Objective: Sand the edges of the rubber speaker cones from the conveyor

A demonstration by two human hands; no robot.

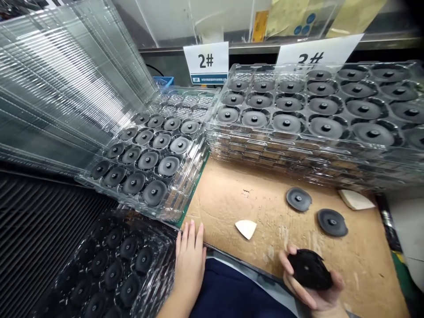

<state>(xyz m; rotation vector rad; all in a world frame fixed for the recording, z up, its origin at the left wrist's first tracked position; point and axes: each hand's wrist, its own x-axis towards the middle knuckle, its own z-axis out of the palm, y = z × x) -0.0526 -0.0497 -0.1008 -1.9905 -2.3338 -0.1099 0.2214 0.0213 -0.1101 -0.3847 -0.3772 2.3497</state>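
In my right hand [314, 287] is a round black plastic disc [310, 268], gripped by its edges, its broad face turned up toward me. My left hand [191, 254] lies flat over the table's front edge, fingers stretched out and holding nothing. Two dark grey discs with raised centre hubs, one disc [298, 199] and another disc [332, 222], rest on the cardboard [225, 190] beyond my right hand. A small cream-coloured triangular piece [246, 229] lies between my hands. Farther right, a larger cream piece [356, 200] sits by the trays.
Stacked clear trays of discs [308, 152] stand at the back right, with another disc-filled tray stack [172, 201] at the left. A dark tray of discs [159, 251] sits lower left. Clear stacked plastic sheets [66, 84] lean behind. A "2#" sign [207, 62] hangs at the back.
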